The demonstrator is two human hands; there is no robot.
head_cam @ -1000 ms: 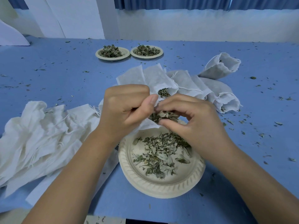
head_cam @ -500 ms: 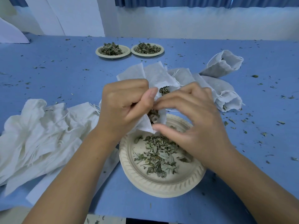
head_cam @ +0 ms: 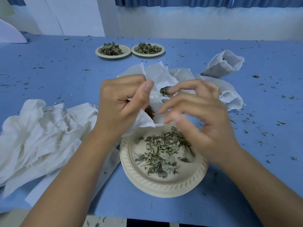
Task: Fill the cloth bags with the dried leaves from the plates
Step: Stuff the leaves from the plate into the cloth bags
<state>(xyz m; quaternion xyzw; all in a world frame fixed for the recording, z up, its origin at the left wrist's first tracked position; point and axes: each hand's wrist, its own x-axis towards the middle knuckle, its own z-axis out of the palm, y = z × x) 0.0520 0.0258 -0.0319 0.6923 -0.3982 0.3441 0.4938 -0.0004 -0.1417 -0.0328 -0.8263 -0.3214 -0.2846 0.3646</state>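
- Above the near plate (head_cam: 164, 185), my left hand (head_cam: 121, 105) is curled, thumb and fingers pinching the mouth of a cloth bag (head_cam: 145, 120).
- My right hand (head_cam: 201, 118) hovers just beside that mouth, fingers spread and loosely bent, gripping nothing.
- Dried leaves (head_cam: 160, 149) lie on the plate under my right hand; some show dark inside the bag.

Blue table (head_cam: 49, 76), blue curtain (head_cam: 180, 1) beyond.

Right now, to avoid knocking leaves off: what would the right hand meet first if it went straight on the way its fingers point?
Probably the thin white cloth bag that the left hand grips: the right hand points its fingers toward its open mouth. Depth is unclear.
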